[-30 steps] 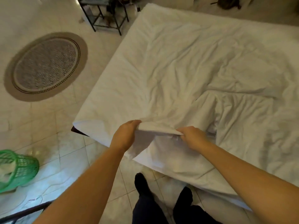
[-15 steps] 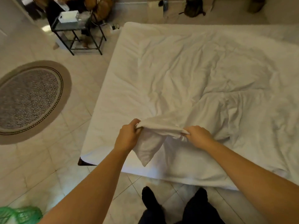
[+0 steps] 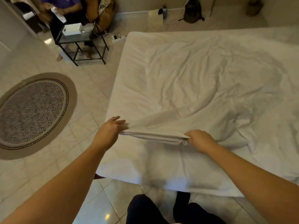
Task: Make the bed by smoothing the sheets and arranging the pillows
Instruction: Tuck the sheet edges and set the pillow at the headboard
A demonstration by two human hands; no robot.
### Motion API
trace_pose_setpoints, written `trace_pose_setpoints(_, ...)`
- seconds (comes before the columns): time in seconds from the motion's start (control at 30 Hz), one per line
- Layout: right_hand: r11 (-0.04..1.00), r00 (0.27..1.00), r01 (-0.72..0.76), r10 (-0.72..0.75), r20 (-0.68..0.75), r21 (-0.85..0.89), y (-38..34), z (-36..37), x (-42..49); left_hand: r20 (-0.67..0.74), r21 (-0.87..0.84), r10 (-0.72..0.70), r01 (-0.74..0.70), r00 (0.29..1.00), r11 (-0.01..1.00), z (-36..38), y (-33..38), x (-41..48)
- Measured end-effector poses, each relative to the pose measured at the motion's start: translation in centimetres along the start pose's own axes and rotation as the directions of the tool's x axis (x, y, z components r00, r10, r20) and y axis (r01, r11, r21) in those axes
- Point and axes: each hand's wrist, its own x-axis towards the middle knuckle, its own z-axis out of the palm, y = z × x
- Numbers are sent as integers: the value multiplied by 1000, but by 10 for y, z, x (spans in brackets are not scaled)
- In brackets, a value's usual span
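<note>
Sheet point(image 3: 186, 81) covers the bed point(image 3: 132, 39) as far as the view reaches, but it is far from smooth: creases run across the middle and a heavy bunch sits toward the right, so I judge the task early, with the smoothing barely begun. Near the front left corner a doubled edge of it is lifted into a tight ridge between the hands. The right hand point(image 3: 199, 139) is clenched round one end of that ridge. The left hand point(image 3: 111, 130) lies over the other end with its fingers point(image 3: 119, 121) stretched forward, and whether a thumb underneath pinches the cloth cannot be told. Left to do, by my reckoning: draw this edge out over the corner, flatten the folds across the top, and set the pillows, none of which shows here. On the tiled floor point(image 3: 90, 94) a round rug point(image 3: 32, 113) lies well apart on the left, a small table point(image 3: 80, 44) stands near the far corner with a seated person point(image 3: 64, 7) behind it, and a bag point(image 3: 192, 12) sits by the wall; none of these looks likely to hinder the work
</note>
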Motion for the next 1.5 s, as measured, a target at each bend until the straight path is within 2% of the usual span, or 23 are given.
trace_pose_setpoints(0.1, 999, 1000, 7, -7, -6, 47, -28, 2, 9, 4, -77, -1, 2, 1000, 997, -21, -32, 1)
trace_pose_setpoints(0.3, 997, 999, -37, 38, -17, 66, -98, 23, 29, 104, -53, 21, -16, 994, 998, -25, -118, -3)
trace_pose_setpoints(0.5, 995, 997, -67, 69, -24, 71, -175, 93, 53, 172, 2, 61, -63, 983, 998, 4, -212, -52)
trace_pose_setpoints(0.63, 1000, 999, -20, 19, 36, 21, -231, 135, 73, 178, 46, -3, -6, 984, 999, 34, -270, -108)
trace_pose_setpoints(0.77, 998, 981, 56, -48, 188, -39, -273, 185, 83, 234, 50, -104, 95, 967, 994, 78, -312, -168)
trace_pose_setpoints(0.87, 998, 960, 15, 3, 280, -63, -272, 220, 86, 370, -23, -132, 151, 919, 988, 114, -317, -200)
trace_pose_setpoints(1.0, 991, 925, -84, 117, 362, -106, -262, 248, 82, 553, -90, -151, 239, 820, 967, 147, -288, -213)
trace_pose_setpoints(1.1, 988, 920, -138, 151, 362, -63, -256, 264, 78, 710, -105, -128, 284, 692, 953, 173, -270, -215)
trace_pose_setpoints(1.17, 984, 906, -180, 166, 390, 0, -253, 268, 77, 733, -147, -176, 407, 656, 902, 184, -265, -215)
trace_pose_setpoints(1.27, 977, 920, -193, 150, 362, 85, -251, 273, 81, 606, -288, -343, 600, 718, 747, 187, -260, -204)
trace_pose_setpoints(1.4, 983, 969, -134, 103, 226, 124, -251, 285, 95, 437, -417, -520, 678, 734, 606, 198, -269, -173)
trace_pose_setpoints(1.5, 984, 978, -121, 96, 186, 130, -256, 289, 108, 480, -442, -546, 727, 686, 526, 212, -283, -142)
